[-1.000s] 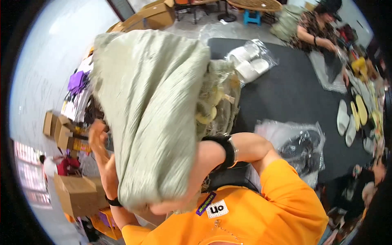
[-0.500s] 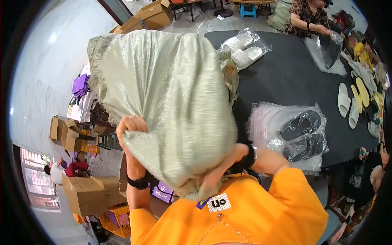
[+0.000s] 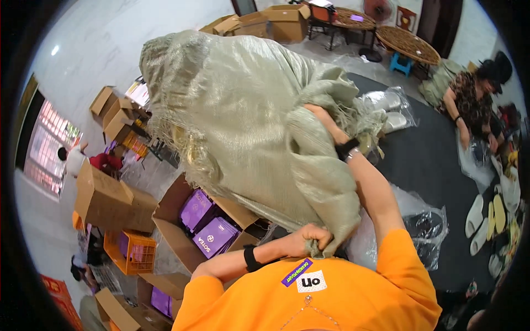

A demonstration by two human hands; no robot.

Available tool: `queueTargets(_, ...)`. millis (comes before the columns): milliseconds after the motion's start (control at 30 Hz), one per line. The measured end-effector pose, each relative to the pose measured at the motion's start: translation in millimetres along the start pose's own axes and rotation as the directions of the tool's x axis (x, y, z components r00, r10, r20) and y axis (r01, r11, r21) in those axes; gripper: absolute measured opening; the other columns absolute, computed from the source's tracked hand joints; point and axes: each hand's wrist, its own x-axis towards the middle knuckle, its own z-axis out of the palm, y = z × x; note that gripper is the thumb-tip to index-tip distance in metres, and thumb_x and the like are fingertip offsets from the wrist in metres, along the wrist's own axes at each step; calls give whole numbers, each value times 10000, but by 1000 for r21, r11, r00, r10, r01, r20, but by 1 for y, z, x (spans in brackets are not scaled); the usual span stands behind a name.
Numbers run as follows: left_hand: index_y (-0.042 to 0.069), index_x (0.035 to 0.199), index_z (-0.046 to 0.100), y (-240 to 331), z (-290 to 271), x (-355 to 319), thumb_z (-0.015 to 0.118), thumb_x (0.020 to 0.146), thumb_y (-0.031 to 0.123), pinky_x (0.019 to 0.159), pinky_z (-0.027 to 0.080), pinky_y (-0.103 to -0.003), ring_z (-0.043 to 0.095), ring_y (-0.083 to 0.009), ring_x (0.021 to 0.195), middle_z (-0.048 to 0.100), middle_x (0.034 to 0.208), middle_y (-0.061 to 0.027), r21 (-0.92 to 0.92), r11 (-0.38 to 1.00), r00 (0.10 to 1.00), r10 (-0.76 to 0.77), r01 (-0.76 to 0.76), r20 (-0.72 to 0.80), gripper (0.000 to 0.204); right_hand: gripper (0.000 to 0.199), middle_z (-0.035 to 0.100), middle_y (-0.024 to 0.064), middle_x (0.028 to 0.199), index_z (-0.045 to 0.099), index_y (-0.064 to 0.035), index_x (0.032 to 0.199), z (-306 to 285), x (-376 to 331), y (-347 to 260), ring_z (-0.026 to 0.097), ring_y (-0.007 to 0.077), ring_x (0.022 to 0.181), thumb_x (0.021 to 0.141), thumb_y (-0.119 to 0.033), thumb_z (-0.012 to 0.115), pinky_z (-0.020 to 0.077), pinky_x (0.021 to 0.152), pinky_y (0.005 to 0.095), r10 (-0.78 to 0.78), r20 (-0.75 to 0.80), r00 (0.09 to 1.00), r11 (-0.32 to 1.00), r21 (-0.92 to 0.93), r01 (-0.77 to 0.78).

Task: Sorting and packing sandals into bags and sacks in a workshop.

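Observation:
A large pale green woven sack (image 3: 237, 121) with frayed edges spreads in front of me, over the left part of the black table. My left hand (image 3: 316, 240), close to my chest, is closed in a fist around a bunched near corner of it. Farther away, my right hand (image 3: 327, 122) grips the gathered folds at the sack's right side, and its fingertips are partly buried in the cloth. What the sack holds, if anything, is hidden.
On the black table (image 3: 425, 149) lie white slippers in clear plastic (image 3: 389, 107), a bagged dark pair (image 3: 425, 229) and loose slippers (image 3: 479, 223). An open carton (image 3: 171, 215) of purple packages stands left, beside an orange crate (image 3: 138, 251). A co-worker (image 3: 475, 99) handles clear plastic at far right.
My left hand has come from the sack's left side to near my chest. My right hand has moved away from me, up the sack's right side. The view has turned left.

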Motion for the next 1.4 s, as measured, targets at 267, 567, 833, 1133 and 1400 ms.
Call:
queueTargets(267, 56, 570, 404, 4, -5, -13, 600, 766, 97, 559, 305, -273, 364, -160, 570, 433, 582, -14, 41, 999, 1000, -11, 11, 13, 280, 400, 532, 99, 1163, 494, 22, 1155, -22, -34, -28, 489, 181, 1002, 891, -274, 434, 353, 879, 278, -137, -127, 982, 856, -513, 53)
queueTargets(567, 83, 1153, 475, 129, -91, -63, 669, 660, 128, 955, 317, -357, 406, -261, 1126, 456, 1156, -126, 843, 509, 909, 244, 177, -338, 531, 267, 569, 43, 1019, 564, -13, 1025, -37, -154, -44, 538, 132, 850, 858, -207, 490, 448, 742, 279, -29, -135, 990, 978, 200, 56)
queueTargets(833, -38, 1345, 171, 195, -285, -103, 666, 730, 407, 1036, 195, -312, 252, -259, 1274, 272, 1366, -219, 650, 214, 247, 804, 729, -541, 907, 430, 447, 114, 1263, 445, -22, 1222, -7, -229, 2, 409, 252, 1160, 835, -196, 513, 312, 972, 319, -17, -316, 948, 900, -418, -124)
queueTargets(1133, -36, 1186, 466, 213, -268, -14, 528, 866, 229, 827, 434, -293, 543, -199, 941, 567, 1073, -115, 600, 781, 224, 562, 173, -796, 420, 408, 486, 125, 1220, 500, -64, 1176, 18, -267, -23, 437, 266, 1137, 828, -267, 568, 311, 977, 337, -624, 19, 782, 640, -562, 524)
queueTargets(1400, -21, 1070, 546, 237, -112, 158, 482, 886, 354, 765, 451, -278, 548, -179, 866, 564, 979, -125, 561, 824, 499, 520, -81, -693, 422, 363, 521, 135, 1172, 531, -79, 1137, 9, -202, -134, 473, 262, 1100, 849, -299, 508, 335, 950, 326, -614, -82, 785, 755, -352, 554)
